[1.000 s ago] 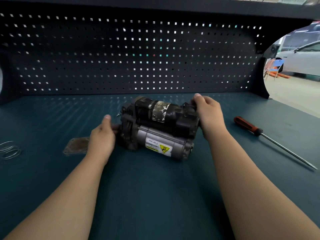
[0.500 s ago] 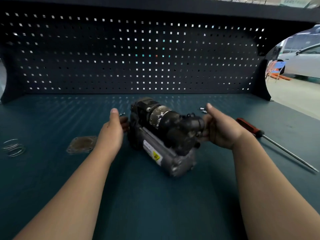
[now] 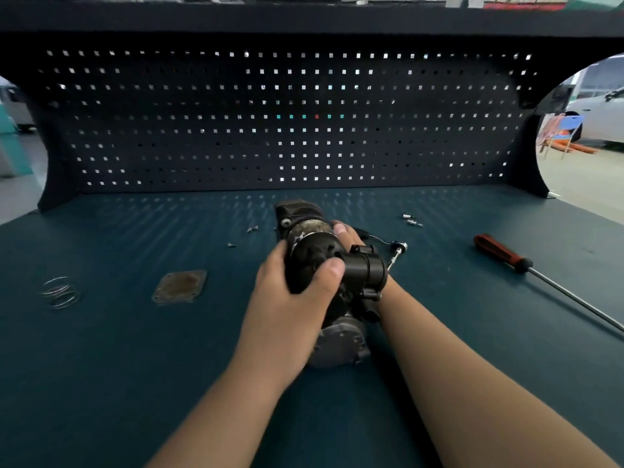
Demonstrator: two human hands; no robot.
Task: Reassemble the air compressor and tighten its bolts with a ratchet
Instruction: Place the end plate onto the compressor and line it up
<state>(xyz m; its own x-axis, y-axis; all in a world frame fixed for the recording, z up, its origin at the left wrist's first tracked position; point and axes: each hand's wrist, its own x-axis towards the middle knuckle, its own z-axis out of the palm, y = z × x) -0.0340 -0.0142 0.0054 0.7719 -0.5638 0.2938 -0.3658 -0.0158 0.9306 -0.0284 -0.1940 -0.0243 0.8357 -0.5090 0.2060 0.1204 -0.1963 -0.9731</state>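
Observation:
The air compressor, black on top with a grey motor end toward me, lies lengthwise at the bench's middle. My left hand grips its black upper body from the left, thumb across the top. My right hand holds it from the right; only the fingertips curled over the top show, the rest is hidden behind the compressor. The ratchet lies on the bench just right of the compressor, partly hidden. Loose bolts lie at the back right, small screws at the back left.
A rusty square cover plate lies left of the compressor, a wire spring farther left. A red-handled screwdriver lies at the right, its shaft pointing to the right edge. A pegboard wall closes the back of the bench.
Both hands have swung the compressor from lying crosswise to lengthwise, its grey motor end now toward me. My left hand moved from its left end onto the top. The ratchet came into sight.

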